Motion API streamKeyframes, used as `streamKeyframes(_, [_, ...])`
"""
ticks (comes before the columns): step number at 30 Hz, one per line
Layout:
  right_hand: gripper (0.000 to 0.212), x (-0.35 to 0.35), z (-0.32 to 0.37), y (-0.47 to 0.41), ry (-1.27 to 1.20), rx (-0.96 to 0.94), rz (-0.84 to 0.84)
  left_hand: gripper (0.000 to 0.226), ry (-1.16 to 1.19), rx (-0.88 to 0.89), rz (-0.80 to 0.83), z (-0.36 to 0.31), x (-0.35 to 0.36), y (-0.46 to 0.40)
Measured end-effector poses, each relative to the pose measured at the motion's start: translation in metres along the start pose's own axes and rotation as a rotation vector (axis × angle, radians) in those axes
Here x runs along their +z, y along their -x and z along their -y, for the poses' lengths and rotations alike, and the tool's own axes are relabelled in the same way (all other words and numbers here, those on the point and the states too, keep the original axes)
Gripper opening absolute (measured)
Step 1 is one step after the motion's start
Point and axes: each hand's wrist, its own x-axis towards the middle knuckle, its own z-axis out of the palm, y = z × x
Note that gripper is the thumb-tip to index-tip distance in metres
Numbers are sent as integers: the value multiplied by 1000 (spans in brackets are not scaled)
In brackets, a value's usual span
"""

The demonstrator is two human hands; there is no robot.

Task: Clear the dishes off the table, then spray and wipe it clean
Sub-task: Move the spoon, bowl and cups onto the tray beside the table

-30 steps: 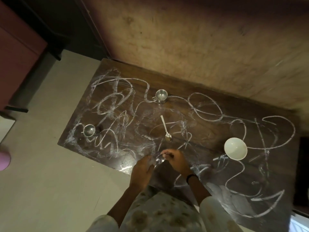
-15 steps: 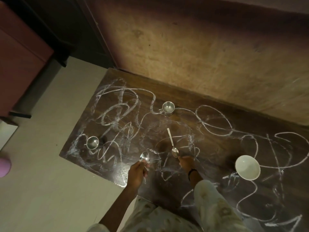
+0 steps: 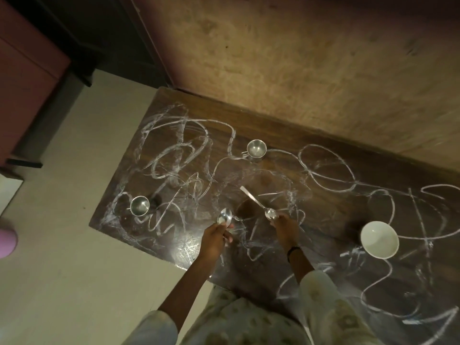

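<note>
Two shiny steel spoons: left hand [image 3: 216, 237] holds one spoon [image 3: 224, 216] bowl-up, right hand [image 3: 284, 227] pinches the second spoon [image 3: 258, 204]. Two steel cups, far [image 3: 256, 148] and left [image 3: 139, 205]; one white bowl [image 3: 379, 239] right, on the chalk-scrawled counter [image 3: 323, 202].

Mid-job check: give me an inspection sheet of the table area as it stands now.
Surface: dark wooden table, covered in white scribbles.
Job's things: steel cup near the wall; steel cup at the left end; white bowl to the right; all upright.
Clutter: nothing seen.
Hands: left hand holds a spoon raised; right hand grips the bowl end of a second spoon.
Cables: nothing seen.
Surroundings: plastered wall behind; pale floor; pink object at the left edge.
</note>
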Motion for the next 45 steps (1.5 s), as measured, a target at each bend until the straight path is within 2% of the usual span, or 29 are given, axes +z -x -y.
streamKeyframes(5, [26,-62,31,52,-274,-258,-85,19,50,10,77,-12,-3,14])
streamKeyframes(9, [13,-115,64,91,-429,-384,-66,23,83,-10,206,-24,-5,34])
streamKeyframes(14, [10,-138,83,120,-276,-549,140,32,27,-10,403,-28,6,71])
streamKeyframes(17, [17,-135,84,140,-209,-657,108,35,34,-3,476,-20,23,100])
streamKeyframes(20, [15,-139,70,161,-140,-760,25,38,-10,23,494,-7,45,133])
streamKeyframes(26, [18,-174,16,202,-66,-767,-104,34,32,104,496,31,80,203])
streamKeyframes(30, [15,-197,-17,228,-81,-767,-128,37,-5,127,506,60,104,235])
streamKeyframes(36, [9,-232,-51,257,-117,-739,-168,29,-7,164,521,90,134,276])
streamKeyframes(39, [9,-244,-63,267,-182,-713,-161,25,60,170,485,98,149,288])
streamKeyframes(43, [16,-248,-85,281,-320,-597,-251,21,226,190,392,91,170,294])
streamKeyframes(45, [13,-246,-97,286,-320,-544,-220,22,274,215,351,83,178,294])
